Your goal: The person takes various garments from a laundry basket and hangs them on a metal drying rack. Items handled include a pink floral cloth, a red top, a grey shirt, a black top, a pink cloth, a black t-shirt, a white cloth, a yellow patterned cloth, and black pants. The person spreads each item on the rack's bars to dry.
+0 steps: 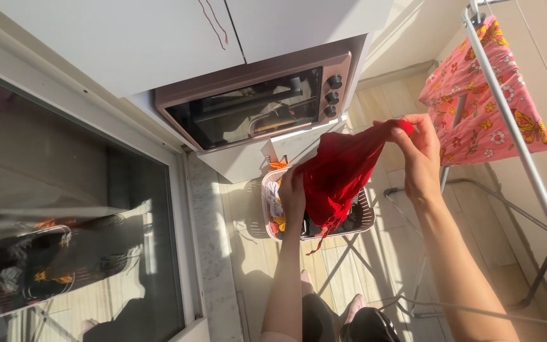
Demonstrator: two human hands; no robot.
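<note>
Hands: left (292, 190), right (420, 149) both gripping red garment (340, 171) | stretched between them, above basket (365, 218)

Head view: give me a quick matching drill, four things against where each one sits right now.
Things:
1. Red garment
2. Basket
3. Floral cloth
4. Oven

Places:
A. Draped over the drying rack
B. Built in under the white cabinet
C. Held up between the left hand and right hand
D. On the floor, below the hands, with laundry inside

Pairs: 1-C, 2-D, 3-A, 4-B
</note>
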